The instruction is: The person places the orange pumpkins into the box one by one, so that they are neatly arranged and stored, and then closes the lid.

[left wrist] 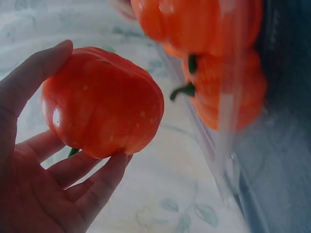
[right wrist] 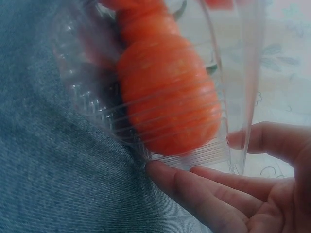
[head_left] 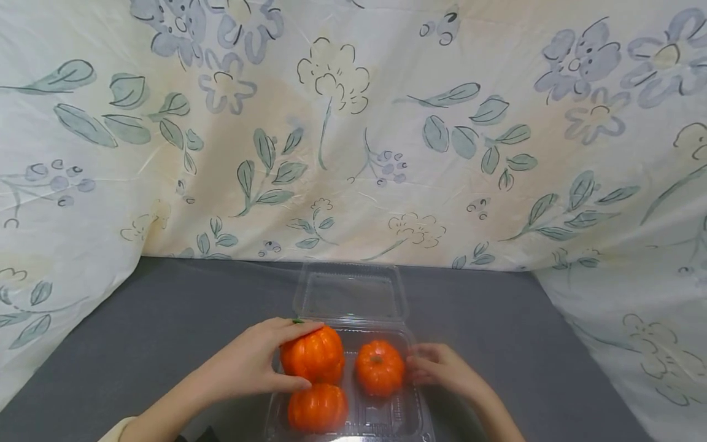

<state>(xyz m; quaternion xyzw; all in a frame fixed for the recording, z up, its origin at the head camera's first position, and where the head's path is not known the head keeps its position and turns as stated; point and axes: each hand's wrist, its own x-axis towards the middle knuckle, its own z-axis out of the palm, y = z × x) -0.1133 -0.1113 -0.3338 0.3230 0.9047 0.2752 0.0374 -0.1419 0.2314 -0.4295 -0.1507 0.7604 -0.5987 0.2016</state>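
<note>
My left hand holds a small orange toy pumpkin, fingers and thumb curved round it, over the left part of a clear plastic clamshell container. In the left wrist view this pumpkin hangs above the container's rim, a bit of green stem showing beneath it. Two more pumpkins sit in the container: one at the front left and another on the right. At the container's right side, my right hand pinches the wall, thumb at the rim and fingers along the ridged outside in the right wrist view.
The container's lid lies folded back, away from me. A dark grey cloth covers the table. Behind and along both sides hangs a pale floral curtain.
</note>
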